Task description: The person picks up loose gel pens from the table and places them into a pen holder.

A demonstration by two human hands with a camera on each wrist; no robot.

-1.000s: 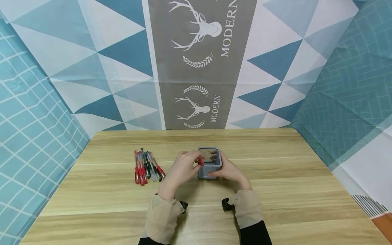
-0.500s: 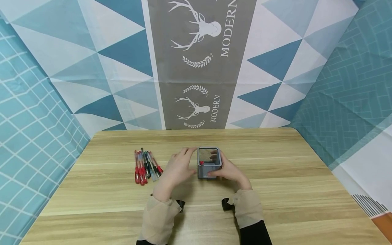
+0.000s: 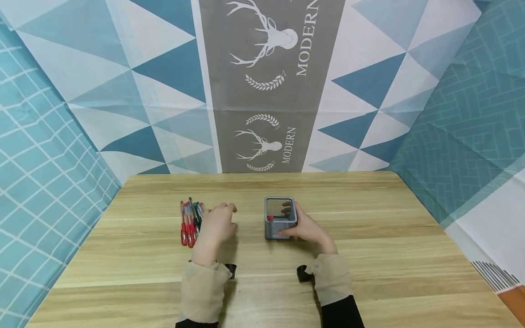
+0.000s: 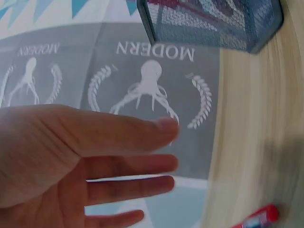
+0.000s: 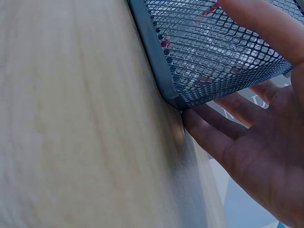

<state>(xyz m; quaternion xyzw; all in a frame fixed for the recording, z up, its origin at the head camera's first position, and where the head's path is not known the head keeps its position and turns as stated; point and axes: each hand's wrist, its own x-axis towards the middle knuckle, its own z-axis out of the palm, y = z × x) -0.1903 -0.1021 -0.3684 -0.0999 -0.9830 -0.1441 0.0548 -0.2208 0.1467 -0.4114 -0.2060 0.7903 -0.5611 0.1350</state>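
Observation:
A grey mesh pen holder (image 3: 280,218) (image 5: 213,52) stands upright on the wooden table (image 3: 377,255). My right hand (image 3: 303,228) (image 5: 247,156) grips its right side, thumb on the front wall. A red pen (image 3: 270,218) stands inside it, and its red shows through the mesh (image 5: 165,43). My left hand (image 3: 218,221) (image 4: 95,156) is open with straight fingers and holds nothing. It hovers just right of a row of several pens (image 3: 192,222) lying on the table. One red pen's end (image 4: 259,218) shows below the fingers, and the holder (image 4: 213,21) sits beyond them.
A patterned cloth backdrop (image 3: 266,91) hangs behind the table's far edge and along both sides. Bare tabletop lies to the right of the holder and in front of both wrists.
The left hand let go of the red pen, which now stands in the holder, and moved left to the row of pens. The right hand kept its grip on the holder.

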